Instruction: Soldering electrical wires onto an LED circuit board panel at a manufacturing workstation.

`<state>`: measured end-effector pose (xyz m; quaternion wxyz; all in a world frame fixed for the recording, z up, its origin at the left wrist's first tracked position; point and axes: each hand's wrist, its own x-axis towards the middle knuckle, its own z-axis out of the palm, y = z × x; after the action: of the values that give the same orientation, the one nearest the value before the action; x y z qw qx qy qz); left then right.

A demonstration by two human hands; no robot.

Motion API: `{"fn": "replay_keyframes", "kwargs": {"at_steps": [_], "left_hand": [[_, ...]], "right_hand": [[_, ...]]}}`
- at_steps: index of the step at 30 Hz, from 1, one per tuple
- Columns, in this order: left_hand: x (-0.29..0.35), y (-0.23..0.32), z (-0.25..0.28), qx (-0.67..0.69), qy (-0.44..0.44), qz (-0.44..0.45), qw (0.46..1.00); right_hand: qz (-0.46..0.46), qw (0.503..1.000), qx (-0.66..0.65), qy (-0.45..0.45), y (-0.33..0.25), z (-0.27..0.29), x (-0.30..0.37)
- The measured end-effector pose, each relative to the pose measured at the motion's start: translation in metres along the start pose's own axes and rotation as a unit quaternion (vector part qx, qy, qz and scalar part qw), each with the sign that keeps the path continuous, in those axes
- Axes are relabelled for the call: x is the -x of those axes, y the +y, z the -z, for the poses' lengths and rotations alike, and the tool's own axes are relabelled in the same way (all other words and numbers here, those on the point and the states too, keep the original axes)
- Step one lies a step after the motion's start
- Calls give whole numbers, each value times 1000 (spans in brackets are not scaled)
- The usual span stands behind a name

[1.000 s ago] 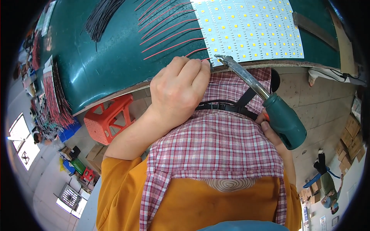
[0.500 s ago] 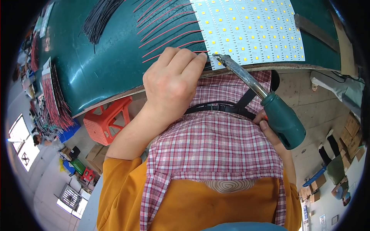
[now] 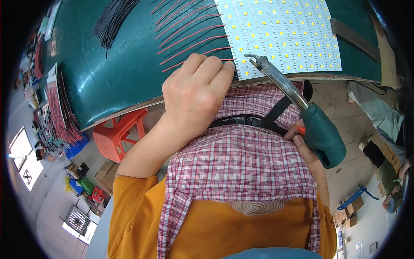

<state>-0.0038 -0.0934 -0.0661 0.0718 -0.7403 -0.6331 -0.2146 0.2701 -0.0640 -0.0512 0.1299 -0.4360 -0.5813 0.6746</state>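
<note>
My left hand (image 3: 196,93) is closed in a pinch at the near left corner of a white LED board (image 3: 276,36) dotted with yellow chips. What the fingertips grip is hidden. Red wires (image 3: 189,41) run leftward from the board's left edge in a spaced row, the nearest passing by my fingertips. In my right hand (image 3: 301,139) is a soldering gun (image 3: 323,131) with a green handle, a red trigger and a metal barrel. Its bent tip appears to hang over the board's near left part. Most of my right hand is behind the handle.
A bundle of black wires (image 3: 114,21) lies on the green table (image 3: 103,82) at the far left. Flat metal bar (image 3: 354,39) rests right of the board. Red-and-black wire bunches (image 3: 60,108) hang at the left edge. Below stands a red stool (image 3: 113,137); another person (image 3: 388,172) is at right.
The soldering gun has shifted right, its tip moving off the board's left edge area. My left hand has moved slightly right, still pinched. The person at the right has moved.
</note>
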Motion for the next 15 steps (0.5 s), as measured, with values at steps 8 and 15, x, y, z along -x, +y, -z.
{"fn": "replay_keyframes", "kwargs": {"at_steps": [8,15], "left_hand": [[-8,-3,7,78,-8,48,996],[-9,-4,4,46,-22,72,996]], "right_hand": [[1,1000,15,1,-4,-4,-6],[12,998,54,-6,-7,-6,-12]]}}
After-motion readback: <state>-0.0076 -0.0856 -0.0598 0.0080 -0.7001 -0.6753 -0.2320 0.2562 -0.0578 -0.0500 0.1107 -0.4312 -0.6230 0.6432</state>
